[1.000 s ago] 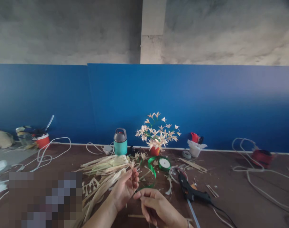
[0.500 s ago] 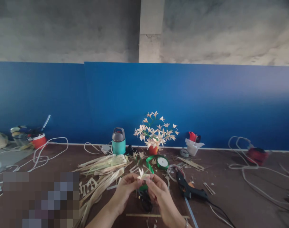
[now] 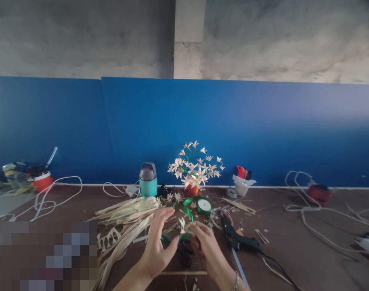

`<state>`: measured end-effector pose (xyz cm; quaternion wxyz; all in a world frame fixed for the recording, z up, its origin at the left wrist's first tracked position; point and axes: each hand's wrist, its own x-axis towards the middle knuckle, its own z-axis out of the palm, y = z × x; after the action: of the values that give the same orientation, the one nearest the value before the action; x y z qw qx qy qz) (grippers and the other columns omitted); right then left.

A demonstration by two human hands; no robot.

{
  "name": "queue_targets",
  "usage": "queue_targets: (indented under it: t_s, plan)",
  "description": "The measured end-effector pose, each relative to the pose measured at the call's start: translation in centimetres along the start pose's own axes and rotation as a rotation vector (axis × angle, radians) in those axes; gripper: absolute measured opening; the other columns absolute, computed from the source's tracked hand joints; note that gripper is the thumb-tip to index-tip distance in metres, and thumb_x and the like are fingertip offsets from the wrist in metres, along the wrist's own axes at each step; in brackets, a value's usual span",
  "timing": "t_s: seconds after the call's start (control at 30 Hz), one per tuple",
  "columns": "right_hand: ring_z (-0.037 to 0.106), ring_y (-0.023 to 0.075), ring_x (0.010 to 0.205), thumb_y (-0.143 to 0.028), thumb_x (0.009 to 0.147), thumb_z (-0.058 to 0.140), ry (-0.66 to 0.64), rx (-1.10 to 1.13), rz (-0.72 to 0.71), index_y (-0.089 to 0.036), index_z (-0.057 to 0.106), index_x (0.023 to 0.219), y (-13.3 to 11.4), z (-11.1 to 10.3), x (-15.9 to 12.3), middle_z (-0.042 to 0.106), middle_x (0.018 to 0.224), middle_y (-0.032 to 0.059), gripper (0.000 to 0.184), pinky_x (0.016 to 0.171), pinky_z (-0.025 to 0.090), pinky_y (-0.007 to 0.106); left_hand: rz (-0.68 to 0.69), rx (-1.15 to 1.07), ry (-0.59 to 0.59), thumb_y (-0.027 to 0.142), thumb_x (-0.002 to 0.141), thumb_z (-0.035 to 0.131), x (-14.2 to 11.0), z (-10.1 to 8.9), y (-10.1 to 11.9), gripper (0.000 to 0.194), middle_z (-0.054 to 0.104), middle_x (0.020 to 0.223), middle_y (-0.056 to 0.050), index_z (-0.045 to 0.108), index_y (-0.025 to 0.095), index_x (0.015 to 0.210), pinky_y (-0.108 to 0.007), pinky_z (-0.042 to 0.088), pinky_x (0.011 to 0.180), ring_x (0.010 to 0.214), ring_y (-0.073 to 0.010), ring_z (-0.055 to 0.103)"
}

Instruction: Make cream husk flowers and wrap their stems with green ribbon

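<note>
My right hand (image 3: 205, 244) pinches a small pale husk flower (image 3: 182, 226) between thumb and fingertips, its pointed petals facing up and left. To its left, my left hand (image 3: 156, 245) is open, thumb spread from the fingers, apart from the flower. Below and between the hands lies a dark tool with black handles (image 3: 184, 256), partly hidden. Beyond the hands are a spool of green ribbon (image 3: 204, 205) and a pile of dried husks (image 3: 126, 212). A black glue gun (image 3: 242, 240) rests right of my right hand.
An arrangement of pale husk flowers (image 3: 199, 171) stands in a red pot (image 3: 191, 190) by the blue panel (image 3: 160, 121). Left of it is a teal jar (image 3: 148, 186); right, a white cup (image 3: 242, 188) with red-handled items. White cables (image 3: 317, 226) and scraps lie about the brown table (image 3: 281, 250).
My left hand has let go of the flower and moved slightly left, its fingers opening. The right hand keeps hold of the flower. The view has shifted slightly.
</note>
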<state>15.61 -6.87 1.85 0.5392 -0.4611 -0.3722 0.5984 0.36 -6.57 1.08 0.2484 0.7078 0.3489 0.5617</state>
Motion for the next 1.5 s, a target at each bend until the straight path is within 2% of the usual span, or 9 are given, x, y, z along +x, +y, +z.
queue_targets:
  t_s: [0.2, 0.3, 0.4, 0.57, 0.73, 0.83, 1.0, 1.17, 1.5]
  plan:
    - [0.017, 0.0024, 0.033, -0.039, 0.062, 0.062, -0.092, 0.008, 0.078, -0.019, 0.043, 0.058, 0.4, -0.3, 0.3, 0.03, 0.037, -0.0119, 0.028, 0.036, 0.007, 0.019, -0.18, -0.089, -0.073, 0.014, 0.07, 0.059, 0.4, 0.5, 1.0, 0.02, 0.057, 0.08, -0.003, 0.052, 0.02, 0.087, -0.03, 0.043, 0.075, 0.079, -0.0189, 0.055]
    - [0.018, 0.0023, 0.033, -0.039, 0.061, 0.064, -0.102, -0.023, 0.076, -0.018, 0.045, 0.058, 0.5, -0.4, 0.4, 0.03, 0.037, -0.0119, 0.028, 0.036, 0.006, 0.019, -0.206, -0.092, -0.118, 0.012, 0.068, 0.06, 0.2, 0.7, 0.6, 0.027, 0.059, 0.079, -0.002, 0.052, 0.021, 0.092, -0.028, 0.044, 0.072, 0.075, -0.0177, 0.056]
    - [0.018, 0.0021, 0.033, -0.04, 0.061, 0.064, -0.124, -0.046, 0.078, -0.018, 0.045, 0.057, 0.4, -0.4, 0.3, 0.031, 0.037, -0.0117, 0.029, 0.036, 0.006, 0.019, -0.158, -0.028, -0.117, 0.014, 0.068, 0.062, -0.2, 0.7, 0.0, 0.038, 0.061, 0.094, -0.006, 0.053, 0.023, 0.105, -0.029, 0.043, 0.078, 0.085, -0.02, 0.057]
    - [0.018, 0.0023, 0.033, -0.042, 0.061, 0.065, -0.119, -0.045, 0.071, -0.018, 0.047, 0.059, 0.3, -0.3, 0.3, 0.031, 0.038, -0.0116, 0.031, 0.036, 0.008, 0.019, -0.159, -0.005, -0.179, 0.018, 0.072, 0.06, 0.0, 0.6, 0.0, 0.008, 0.065, 0.078, -0.003, 0.065, 0.021, 0.078, -0.026, 0.042, 0.071, 0.074, -0.0179, 0.057]
    - [0.022, 0.0034, 0.032, -0.051, 0.072, 0.052, -0.096, -0.099, -0.014, -0.016, 0.053, 0.065, 0.2, -0.2, 0.1, 0.033, 0.035, -0.01, 0.036, 0.034, 0.01, 0.019, -0.493, -0.406, 0.078, 0.027, 0.069, 0.066, 0.9, 0.6, -0.2, 0.012, 0.064, 0.068, -0.002, 0.064, 0.017, 0.073, -0.022, 0.042, 0.063, 0.065, -0.0133, 0.054]
    - [0.019, 0.0028, 0.03, -0.048, 0.072, 0.053, -0.186, -0.151, 0.01, -0.015, 0.056, 0.069, 0.0, 0.0, -0.4, 0.034, 0.033, -0.0103, 0.034, 0.032, 0.007, 0.019, -0.615, -0.71, 0.22, 0.027, 0.066, 0.07, 1.4, 0.4, -1.2, 0.015, 0.062, 0.065, -0.002, 0.062, 0.014, 0.067, -0.017, 0.041, 0.057, 0.061, -0.0095, 0.053]
    - [0.021, 0.0024, 0.029, -0.044, 0.073, 0.054, -0.371, -0.213, 0.059, -0.011, 0.06, 0.078, 0.0, 0.3, -1.1, 0.04, 0.034, -0.0092, 0.033, 0.03, 0.009, 0.017, -0.77, -1.008, 0.321, 0.02, 0.063, 0.073, 1.7, 0.2, -3.1, 0.019, 0.063, 0.068, -0.003, 0.064, 0.013, 0.078, -0.015, 0.042, 0.051, 0.055, -0.0064, 0.054]
    - [0.02, 0.0009, 0.025, -0.044, 0.075, 0.052, -0.477, -0.23, 0.086, -0.009, 0.061, 0.081, 0.4, 0.3, -1.2, 0.044, 0.036, -0.0085, 0.037, 0.028, 0.009, 0.016, -0.781, -1.09, 0.327, 0.016, 0.063, 0.072, 1.6, 0.2, -3.3, 0.024, 0.062, 0.069, -0.002, 0.064, 0.015, 0.086, -0.016, 0.046, 0.053, 0.06, -0.0083, 0.058]
    - [0.022, 0.0015, 0.024, -0.039, 0.075, 0.051, -0.467, -0.215, 0.132, -0.008, 0.062, 0.085, 0.4, 0.4, -1.3, 0.044, 0.034, -0.0084, 0.035, 0.026, 0.008, 0.016, -0.68, -1.051, 0.229, 0.022, 0.065, 0.072, 1.6, -0.1, -3.0, 0.016, 0.063, 0.07, -0.001, 0.062, 0.014, 0.076, -0.016, 0.043, 0.056, 0.059, -0.0058, 0.054]
